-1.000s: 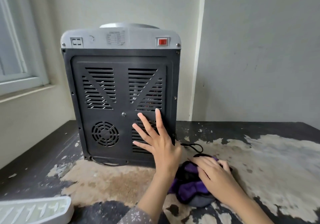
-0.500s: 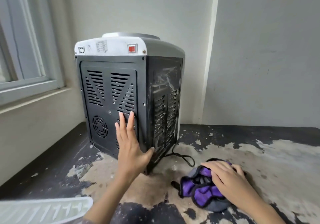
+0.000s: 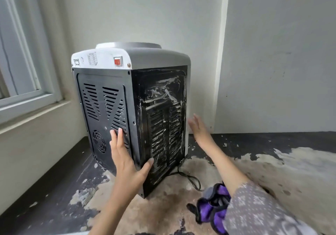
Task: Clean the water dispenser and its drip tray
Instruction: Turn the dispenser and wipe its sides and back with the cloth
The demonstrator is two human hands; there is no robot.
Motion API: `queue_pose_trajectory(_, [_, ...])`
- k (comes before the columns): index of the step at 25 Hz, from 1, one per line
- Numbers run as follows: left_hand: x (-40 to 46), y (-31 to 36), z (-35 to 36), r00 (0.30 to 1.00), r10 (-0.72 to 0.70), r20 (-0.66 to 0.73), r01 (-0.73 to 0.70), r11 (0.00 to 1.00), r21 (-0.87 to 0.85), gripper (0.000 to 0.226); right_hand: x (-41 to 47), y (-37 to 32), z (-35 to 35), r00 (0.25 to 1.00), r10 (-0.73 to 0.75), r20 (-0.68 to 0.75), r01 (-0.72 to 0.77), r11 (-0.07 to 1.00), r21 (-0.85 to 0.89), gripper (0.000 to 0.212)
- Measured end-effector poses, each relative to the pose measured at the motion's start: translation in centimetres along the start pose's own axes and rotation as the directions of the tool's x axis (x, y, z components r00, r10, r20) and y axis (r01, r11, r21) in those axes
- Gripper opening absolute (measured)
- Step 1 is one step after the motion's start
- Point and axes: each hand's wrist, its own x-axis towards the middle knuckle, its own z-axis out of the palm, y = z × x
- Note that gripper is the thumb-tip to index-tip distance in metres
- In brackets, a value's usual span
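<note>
While the water dispenser (image 3: 131, 107) stands on the worn table (image 3: 291, 171) in the far left corner, its near corner is clasped by the left hand (image 3: 125, 160); straight fingers are laid flat on the vented back panel, and the thumb is pressed against the smeared side panel; the right hand (image 3: 199, 127) is seen blurred just right of the dispenser's far edge, fingers extended and nothing grasped; contact cannot be told; a purple cloth (image 3: 212, 205) lies crumpled near the right sleeve (image 3: 258, 213); a black cord (image 3: 189, 177) trails from the base.
</note>
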Motion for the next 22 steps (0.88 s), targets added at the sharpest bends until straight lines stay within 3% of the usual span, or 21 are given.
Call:
queue_pose_trajectory(3, [1.8, 1.8, 0.0, 0.982, -0.165, -0.094, 0.147, 0.974, -0.169, 0.101, 2.3, 0.4, 1.7, 0.995, 0.083, 0.056, -0.095, 0.957, 0.275, 0.082])
queue_pose_trajectory(6, [3.1, 2.8, 0.3, 0.982, -0.146, -0.120, 0.115, 0.966, -0.234, 0.087, 3.1, 1.7, 2.5, 0.997, 0.034, 0.069, -0.055, 0.940, 0.336, 0.100])
queue_pose_trajectory(14, [3.9, 1.3, -1.6, 0.983, -0.127, -0.132, 0.065, 0.917, -0.394, 0.076, -1.0, 1.9, 1.5, 0.988, 0.153, 0.017, -0.129, 0.762, 0.635, 0.049])
queue_pose_trajectory(17, [4.8, 0.6, -2.4, 0.982, -0.165, -0.090, 0.112, 0.898, -0.426, 0.065, -2.6, 1.8, 1.3, 0.983, 0.181, -0.017, -0.125, 0.739, 0.662, 0.064])
queue_pose_trajectory(19, [5.3, -0.3, -2.6, 0.983, -0.176, -0.050, 0.133, 0.876, -0.464, 0.072, -3.7, 1.9, 1.5, 0.978, 0.198, -0.069, -0.101, 0.732, 0.674, 0.075])
queue_pose_trajectory(22, [6.0, -2.1, -2.5, 0.984, -0.179, -0.021, 0.146, 0.861, -0.487, 0.084, -5.0, 1.2, 1.9, 0.967, 0.227, -0.118, -0.085, 0.722, 0.687, 0.072])
